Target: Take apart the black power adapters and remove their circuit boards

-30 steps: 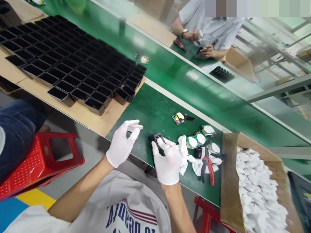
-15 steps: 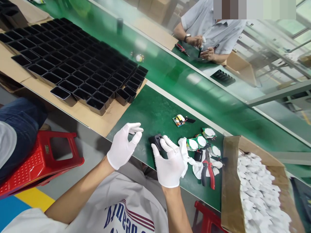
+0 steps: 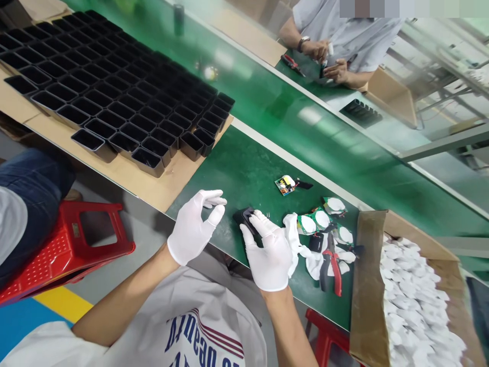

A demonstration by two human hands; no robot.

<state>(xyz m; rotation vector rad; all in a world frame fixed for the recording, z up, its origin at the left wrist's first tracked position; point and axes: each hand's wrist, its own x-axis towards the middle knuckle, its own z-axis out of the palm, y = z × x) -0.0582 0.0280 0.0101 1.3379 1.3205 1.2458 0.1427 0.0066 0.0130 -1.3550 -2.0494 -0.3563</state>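
While right hand (image 3: pixel 269 252) has fingertips on black case (image 3: pixel 242 216) on green bench (image 3: pixel 244 163), probably steadying it, left hand (image 3: pixel 194 227) hovers beside, thumb and fingers parted, nothing between. Right fingers partly hide case; can't tell if pinching or just resting. Pliers (image 3: pixel 336 272) and circuit boards (image 3: pixel 306 224) sit right of right hand, likely for easy reach. Black tubs (image 3: pixel 126 97) stand open-side up on cardboard (image 3: pixel 191 179), presumably keeping insides accessible.

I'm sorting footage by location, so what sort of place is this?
Probably an electronics assembly workshop: rows of open black plastic cases stand beside the green bench, small circuit boards lie near red-and-black pliers, and a co-worker works across the line.
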